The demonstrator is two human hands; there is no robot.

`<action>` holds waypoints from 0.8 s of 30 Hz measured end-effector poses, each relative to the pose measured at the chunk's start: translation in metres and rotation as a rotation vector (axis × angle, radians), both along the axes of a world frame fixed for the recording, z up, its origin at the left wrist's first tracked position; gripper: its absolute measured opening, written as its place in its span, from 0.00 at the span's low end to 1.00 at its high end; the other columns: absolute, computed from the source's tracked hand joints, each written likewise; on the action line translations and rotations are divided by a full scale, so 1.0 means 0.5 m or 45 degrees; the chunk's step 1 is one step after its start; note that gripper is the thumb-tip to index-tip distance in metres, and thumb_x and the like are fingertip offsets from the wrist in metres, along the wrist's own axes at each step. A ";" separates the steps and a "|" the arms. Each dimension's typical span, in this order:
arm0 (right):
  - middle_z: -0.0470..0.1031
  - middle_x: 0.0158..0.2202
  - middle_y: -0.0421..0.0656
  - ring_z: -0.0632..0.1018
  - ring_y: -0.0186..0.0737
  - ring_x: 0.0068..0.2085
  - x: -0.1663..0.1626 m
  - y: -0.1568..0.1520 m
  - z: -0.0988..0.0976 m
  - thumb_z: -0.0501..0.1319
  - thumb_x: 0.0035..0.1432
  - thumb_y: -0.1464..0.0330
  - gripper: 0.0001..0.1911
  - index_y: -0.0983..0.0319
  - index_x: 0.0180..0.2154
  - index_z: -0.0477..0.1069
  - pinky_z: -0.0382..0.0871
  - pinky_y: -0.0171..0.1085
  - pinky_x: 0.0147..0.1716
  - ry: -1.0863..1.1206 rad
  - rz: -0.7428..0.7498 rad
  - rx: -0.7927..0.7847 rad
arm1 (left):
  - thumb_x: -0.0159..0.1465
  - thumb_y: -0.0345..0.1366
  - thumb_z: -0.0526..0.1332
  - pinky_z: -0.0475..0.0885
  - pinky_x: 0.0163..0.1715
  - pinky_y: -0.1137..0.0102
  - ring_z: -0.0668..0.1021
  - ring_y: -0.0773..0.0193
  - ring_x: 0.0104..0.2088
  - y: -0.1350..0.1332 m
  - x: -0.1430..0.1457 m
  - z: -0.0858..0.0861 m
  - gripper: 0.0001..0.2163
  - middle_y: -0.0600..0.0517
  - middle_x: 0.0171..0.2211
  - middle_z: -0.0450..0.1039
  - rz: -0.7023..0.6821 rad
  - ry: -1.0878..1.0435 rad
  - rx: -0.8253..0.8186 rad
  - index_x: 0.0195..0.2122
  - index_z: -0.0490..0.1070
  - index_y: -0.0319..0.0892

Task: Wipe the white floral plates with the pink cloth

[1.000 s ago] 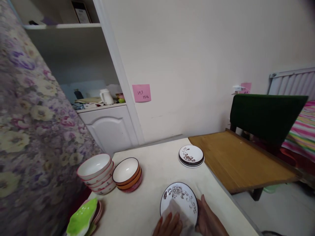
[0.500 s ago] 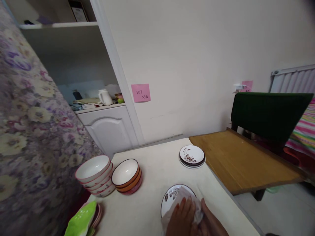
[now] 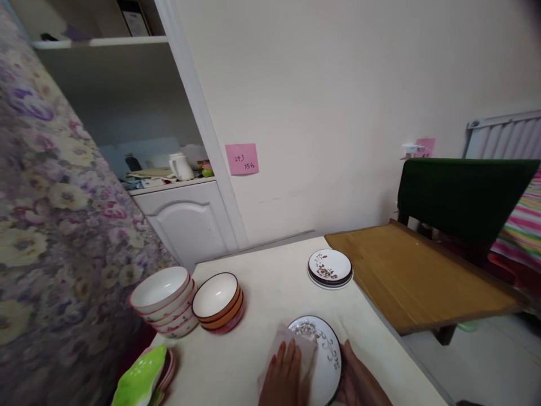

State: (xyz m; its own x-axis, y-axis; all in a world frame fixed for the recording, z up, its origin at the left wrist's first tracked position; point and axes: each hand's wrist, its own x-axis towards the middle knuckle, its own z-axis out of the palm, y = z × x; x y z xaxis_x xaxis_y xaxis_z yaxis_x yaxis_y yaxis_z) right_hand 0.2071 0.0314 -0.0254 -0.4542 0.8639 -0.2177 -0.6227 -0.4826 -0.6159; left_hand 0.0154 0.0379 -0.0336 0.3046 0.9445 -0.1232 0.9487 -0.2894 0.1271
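Observation:
A white plate with a dark rim and a brown flower pattern is low in the view, tilted slightly. My right hand grips its right edge, fingers partly hidden behind the rim. My left hand has its fingers together on a thin white cloth, held against the plate's left part. The cloth hangs past the plate's left edge. Beyond them stands a short stack of small plates with a similar pattern.
Left on the white table are orange bowls, taller stacked white bowls with red rims, and a green leaf-shaped dish on pinkish dishes. A wooden board adjoins the right edge. A floral curtain hangs left.
My left hand and the cloth have moved left across the plate, uncovering its right part. The plate's pattern has turned, and my right hand now shows on its right rim.

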 end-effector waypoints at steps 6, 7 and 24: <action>0.81 0.45 0.52 0.74 0.54 0.54 0.007 0.001 -0.007 0.63 0.44 0.42 0.37 0.64 0.46 0.77 0.69 0.49 0.52 -0.033 -0.083 -0.001 | 0.67 0.42 0.49 0.73 0.53 0.54 0.67 0.49 0.59 -0.014 0.087 -0.078 0.21 0.47 0.60 0.61 -0.273 -0.113 0.059 0.60 0.61 0.48; 0.81 0.45 0.52 0.74 0.53 0.54 0.007 0.001 -0.008 0.63 0.44 0.42 0.37 0.64 0.45 0.77 0.69 0.49 0.53 -0.031 -0.093 0.003 | 0.66 0.46 0.50 0.70 0.55 0.53 0.66 0.49 0.60 -0.010 0.100 -0.065 0.23 0.47 0.61 0.60 -0.262 -0.151 0.058 0.61 0.60 0.47; 0.82 0.41 0.51 0.80 0.55 0.44 -0.023 0.008 -0.024 0.71 0.45 0.59 0.29 0.66 0.47 0.72 0.71 0.53 0.47 -0.075 -0.222 0.086 | 0.65 0.37 0.48 0.61 0.59 0.47 0.57 0.42 0.63 0.009 -0.033 -0.113 0.24 0.33 0.63 0.54 0.120 -0.194 0.230 0.59 0.62 0.29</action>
